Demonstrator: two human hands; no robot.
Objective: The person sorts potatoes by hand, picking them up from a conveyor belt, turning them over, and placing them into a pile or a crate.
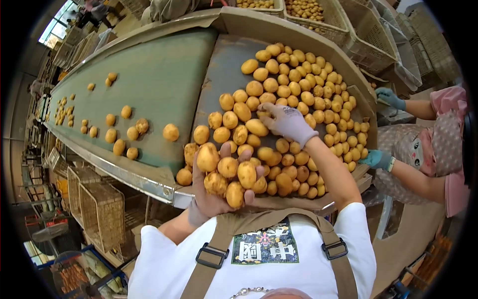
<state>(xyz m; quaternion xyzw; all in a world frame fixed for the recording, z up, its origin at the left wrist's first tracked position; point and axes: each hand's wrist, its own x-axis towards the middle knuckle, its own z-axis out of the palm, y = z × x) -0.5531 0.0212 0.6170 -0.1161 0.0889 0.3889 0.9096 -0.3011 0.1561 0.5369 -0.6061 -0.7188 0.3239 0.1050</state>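
Several potatoes (227, 167) rest in my left hand (200, 192), which is palm up with its fingers curled round them at the tray's near edge. My right hand (286, 121), in a pale glove, reaches down over the pile of potatoes (298, 89). Its fingers are bent against potatoes in the middle of the pile; whether one is gripped is hard to make out. The pile lies on a grey metal tray (219, 65) at the end of a green conveyor belt (164, 60). More potatoes (133, 133) are scattered along the belt.
A co-worker's gloved hands (391, 98) are at the tray's right edge. Plastic crates (366, 37) stand beyond the far right rim, some holding potatoes. Other crates (102, 209) stand below the near left side. A metal rail (124, 177) edges the belt.
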